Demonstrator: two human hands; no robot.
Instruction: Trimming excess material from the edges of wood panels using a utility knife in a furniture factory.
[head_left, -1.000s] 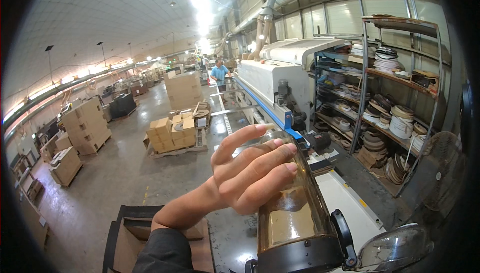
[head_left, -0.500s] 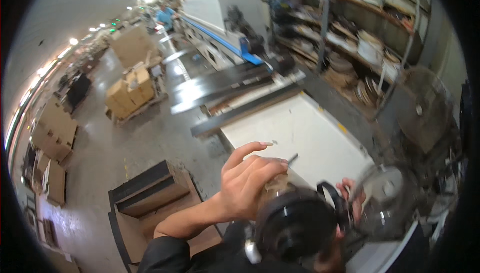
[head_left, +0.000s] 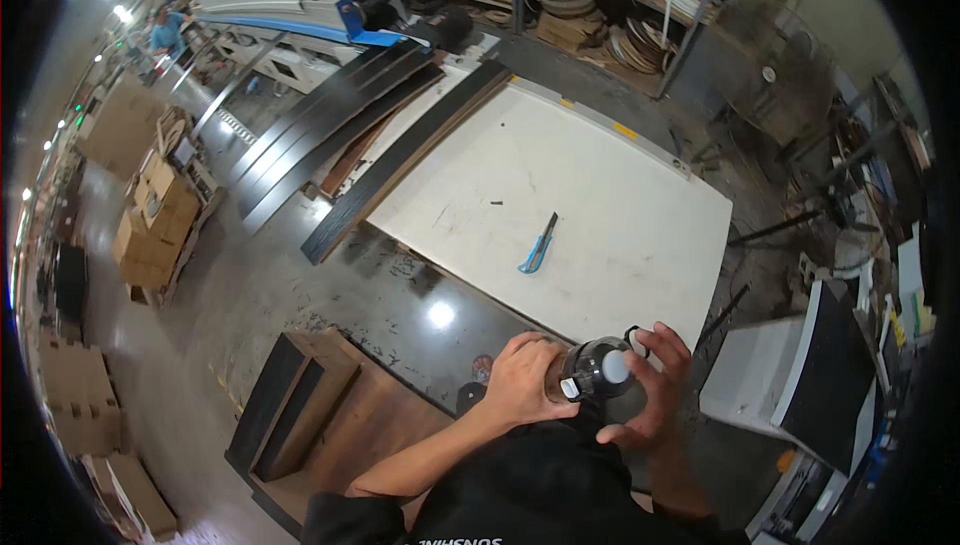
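Below the near edge of a white-topped table, close to my body, my left hand is wrapped round a clear water bottle with a dark lid. A pale round spout points up from it. My right hand is curved about the right side of the lid, its fingers at a small flip cap and its thumb lower down. How firmly those fingers grip is partly hidden. Beyond the hands, a blue utility knife with its dark blade out lies on the white tabletop.
A dark board lies along the table's left edge, with long dark panels beyond. At lower left stands a brown and black wooden piece. Cartons sit farther left; shelves and a large fan stand behind.
The bottle has come down from a raised, tipped position near the camera to a more upright one. The view has tilted down, and the utility knife now shows.
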